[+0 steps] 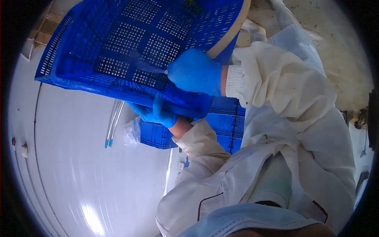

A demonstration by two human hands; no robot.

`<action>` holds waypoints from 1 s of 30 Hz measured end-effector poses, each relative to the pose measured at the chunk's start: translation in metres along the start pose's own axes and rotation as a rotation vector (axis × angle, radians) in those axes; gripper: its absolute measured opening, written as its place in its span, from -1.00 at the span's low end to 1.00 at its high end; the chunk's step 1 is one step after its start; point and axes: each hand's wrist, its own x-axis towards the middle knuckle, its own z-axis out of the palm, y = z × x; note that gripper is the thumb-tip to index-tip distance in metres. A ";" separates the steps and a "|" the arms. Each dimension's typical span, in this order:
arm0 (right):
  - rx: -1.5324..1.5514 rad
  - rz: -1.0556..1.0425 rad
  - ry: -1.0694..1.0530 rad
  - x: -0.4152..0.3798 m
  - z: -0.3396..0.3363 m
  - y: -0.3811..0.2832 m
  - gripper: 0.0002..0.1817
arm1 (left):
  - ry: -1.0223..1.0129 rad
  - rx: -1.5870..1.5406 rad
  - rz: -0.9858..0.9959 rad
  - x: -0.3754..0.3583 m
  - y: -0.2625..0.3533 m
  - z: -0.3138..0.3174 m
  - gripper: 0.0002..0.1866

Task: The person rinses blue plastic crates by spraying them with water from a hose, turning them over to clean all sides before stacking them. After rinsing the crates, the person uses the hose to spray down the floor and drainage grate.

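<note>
A blue plastic crate (85, 63) with perforated walls and floor is tilted with its open side towards me. My left hand (158, 113), in a blue glove, is closed on its near rim, with the thumb over the edge. My right hand (195, 73), also blue-gloved, is wrapped around a beige hose (229, 37) in front of the crate's opening. From the hose's tip at my fist, a thin water spray goes into the crate. Bits of green leaf (192, 5) cling to the crate's inside.
Below the held crate stand more blue crates (225, 116), stacked. A clear plastic bag (133, 131) hangs beside them. Two thin tubes (113, 124) with blue ends run along the white wall (71, 158). A wet, pale floor (339, 67) lies at right.
</note>
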 end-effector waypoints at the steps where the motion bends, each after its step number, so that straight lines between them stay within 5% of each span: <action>1: 0.006 -0.014 -0.004 0.000 -0.003 -0.002 -0.86 | -0.001 -0.006 -0.009 0.000 -0.001 -0.001 -0.12; 13: 0.011 -0.085 0.193 0.039 0.007 -0.007 -0.86 | -0.003 -0.018 -0.039 0.003 -0.010 -0.015 -0.10; 17: -0.045 0.072 0.223 0.041 0.016 0.012 -0.88 | 0.023 -0.012 -0.021 0.004 -0.016 -0.022 -0.13; 20: -0.060 0.080 0.105 0.036 0.001 0.012 -0.88 | 0.045 -0.039 -0.018 0.005 -0.013 -0.017 -0.16; 30: 0.052 -0.145 0.088 0.048 0.018 -0.015 -0.86 | -0.057 0.050 -0.018 0.005 -0.015 -0.029 -0.19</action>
